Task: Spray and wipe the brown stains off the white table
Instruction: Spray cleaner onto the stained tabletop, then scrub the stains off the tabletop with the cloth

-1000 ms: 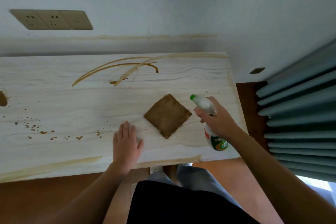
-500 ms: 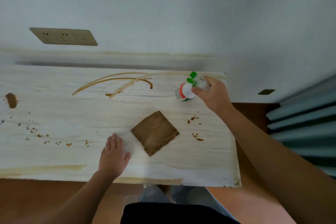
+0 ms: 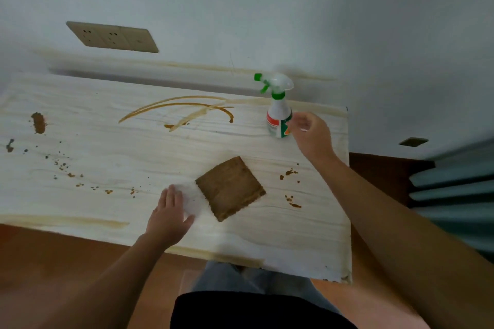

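Observation:
The white table (image 3: 112, 157) carries brown stains: long curved streaks (image 3: 176, 109) at the back, a blotch (image 3: 38, 122) at far left, specks (image 3: 80, 179) along the front left and drops (image 3: 290, 172) at right. A brown square cloth (image 3: 230, 191) lies flat near the front middle. A white spray bottle with a green nozzle (image 3: 278, 112) stands upright at the back right. My right hand (image 3: 311, 133) hovers just right of the bottle with fingers loosely curled, holding nothing. My left hand (image 3: 169, 215) rests flat on the table, left of the cloth.
A wall runs along the table's back edge with a beige socket panel (image 3: 112, 37). Grey-blue curtain folds (image 3: 454, 189) hang at right. Reddish-brown floor (image 3: 40, 262) lies in front of the table. The table's right edge (image 3: 348, 195) is close to my right arm.
My right hand carried the spray bottle from the front right to the back right, stood it upright and let go. My left hand stayed flat on the table.

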Tool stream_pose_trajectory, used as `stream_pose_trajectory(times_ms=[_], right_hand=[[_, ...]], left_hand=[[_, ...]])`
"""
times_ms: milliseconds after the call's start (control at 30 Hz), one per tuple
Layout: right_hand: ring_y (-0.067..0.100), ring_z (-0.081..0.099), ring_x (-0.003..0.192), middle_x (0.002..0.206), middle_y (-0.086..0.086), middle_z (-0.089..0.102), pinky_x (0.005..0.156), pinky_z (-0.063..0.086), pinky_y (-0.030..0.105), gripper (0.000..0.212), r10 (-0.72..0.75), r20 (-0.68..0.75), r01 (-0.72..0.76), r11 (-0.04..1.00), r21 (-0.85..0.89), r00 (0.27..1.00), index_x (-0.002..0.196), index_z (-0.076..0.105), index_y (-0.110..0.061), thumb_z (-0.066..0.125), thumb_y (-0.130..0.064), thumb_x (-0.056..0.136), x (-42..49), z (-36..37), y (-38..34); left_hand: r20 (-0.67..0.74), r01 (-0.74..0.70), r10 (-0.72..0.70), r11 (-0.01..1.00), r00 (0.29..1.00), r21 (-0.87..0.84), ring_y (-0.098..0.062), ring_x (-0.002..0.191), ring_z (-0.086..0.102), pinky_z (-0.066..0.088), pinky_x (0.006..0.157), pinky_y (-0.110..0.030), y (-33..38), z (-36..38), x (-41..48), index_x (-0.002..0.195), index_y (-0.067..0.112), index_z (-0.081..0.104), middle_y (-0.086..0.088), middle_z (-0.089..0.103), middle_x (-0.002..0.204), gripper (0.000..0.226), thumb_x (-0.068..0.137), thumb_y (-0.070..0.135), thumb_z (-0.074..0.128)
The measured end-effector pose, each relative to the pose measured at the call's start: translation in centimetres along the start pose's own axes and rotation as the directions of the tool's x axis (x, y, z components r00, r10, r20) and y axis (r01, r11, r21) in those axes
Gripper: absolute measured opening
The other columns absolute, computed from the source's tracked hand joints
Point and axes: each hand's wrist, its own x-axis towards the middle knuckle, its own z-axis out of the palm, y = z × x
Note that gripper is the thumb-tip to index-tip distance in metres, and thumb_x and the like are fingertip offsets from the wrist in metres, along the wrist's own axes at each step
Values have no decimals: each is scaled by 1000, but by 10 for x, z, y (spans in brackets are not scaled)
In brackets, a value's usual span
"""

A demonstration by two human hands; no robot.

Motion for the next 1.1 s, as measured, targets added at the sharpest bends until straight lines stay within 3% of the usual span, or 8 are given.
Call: stream_pose_trajectory(times_ms=[300, 500, 600, 733, 800, 867, 967, 1100], right_hand=[[11, 65, 93, 99, -8, 68, 89, 54, 32, 19, 176, 155, -166, 983, -75, 972, 110, 70, -19, 65, -24, 93, -76, 38, 46], [11, 61, 99, 119, -3, 65, 86, 49, 29, 34, 199, 247, -161, 973, -163, 948, 123, 63, -21, 67, -30, 91, -103, 85, 46], [15, 59, 110, 130, 0, 60, 91, 48, 31, 46, 188, 242, -137, 968, -210, 952, 133, 56, -20, 66, -35, 91, -103, 107, 41], [20, 54, 119, 132, 2, 56, 99, 47, 37, 55, 92, 201, -35, 961, -273, 975, 138, 51, -20, 66, -37, 88, -103, 135, 28], [22, 52, 119, 133, 4, 55, 99, 47, 39, 58, 133, 122, -90, 948, -306, 984, 139, 48, -19, 67, -37, 87, -103, 148, 21], [23, 53, 117, 131, 4, 55, 97, 48, 40, 59, 209, 48, -183, 930, -320, 977, 139, 48, -19, 68, -37, 86, -103, 157, 15], [21, 58, 109, 122, 2, 62, 92, 50, 39, 54, 294, 49, -265, 912, -312, 954, 134, 53, -19, 70, -38, 86, -96, 160, 11], [21, 61, 95, 102, -1, 63, 81, 49, 34, 43, 318, 126, -232, 863, -448, 940, 118, 65, -20, 72, -45, 84, -84, 152, 5]], left_hand=[[-58, 5, -6, 1000, 998, -3, -34, 157, 5, 31, 121, -47, 0, 3, 0, 159, 6, 11, -17, 3, 169, 86, 99, 59, 41], [-84, -57, 55, 998, 995, -26, -35, 156, 10, 27, 121, -46, -14, 8, 1, 158, 6, 20, -17, 9, 169, 84, 98, 59, 45], [-125, -123, 120, 992, 985, -18, -35, 155, 16, 30, 120, -46, -28, 13, 3, 157, 6, 27, -17, 16, 168, 80, 98, 57, 45], [-156, -201, 190, 978, 969, -61, -30, 157, 8, 25, 123, -44, -46, 25, 5, 160, 12, 22, -12, 10, 170, 76, 100, 57, 40], [-153, -238, 225, 969, 962, -68, -28, 157, 4, 22, 124, -43, -53, 28, 6, 160, 15, 19, -10, 6, 170, 76, 101, 56, 39], [-153, -277, 264, 959, 952, -67, -27, 157, 3, 18, 125, -42, -59, 29, 7, 161, 16, 18, -10, 5, 171, 75, 101, 56, 39], [-169, -331, 317, 942, 933, -61, -29, 157, 8, 18, 123, -42, -66, 25, 10, 158, 15, 25, -12, 10, 170, 71, 100, 54, 41], [-201, -383, 373, 924, 906, -12, -32, 156, 16, 23, 123, -47, -74, 19, 16, 155, 13, 33, -15, 16, 168, 69, 99, 51, 45]])
